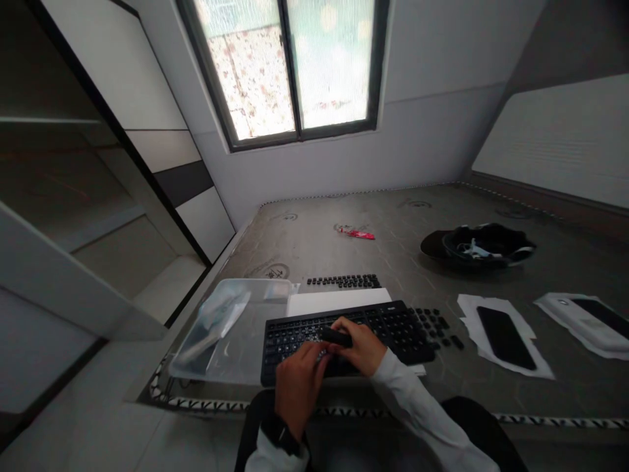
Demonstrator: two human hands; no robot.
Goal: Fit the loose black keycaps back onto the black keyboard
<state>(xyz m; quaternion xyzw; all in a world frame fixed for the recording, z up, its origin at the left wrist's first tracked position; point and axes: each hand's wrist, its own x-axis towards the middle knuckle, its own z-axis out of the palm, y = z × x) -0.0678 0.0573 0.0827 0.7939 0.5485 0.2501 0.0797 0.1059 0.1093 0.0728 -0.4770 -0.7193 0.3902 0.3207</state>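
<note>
One long black plastic keyboard [397, 328] is lying before us
Our right hand [362, 349] is clamping a black rod-like tool [336, 337]; our left hand's [299, 375] grip, we cannot tell

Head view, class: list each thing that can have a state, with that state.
Right hand: gripping a dark tool
Left hand: fingers bent over the keyboard
Keyboard: lying flat
Loose keys: off the keyboard
Cap: upturned, holding white items
Dark slab: flat on white sheet
Window: appears shut
Plastic tray: uncovered
</note>
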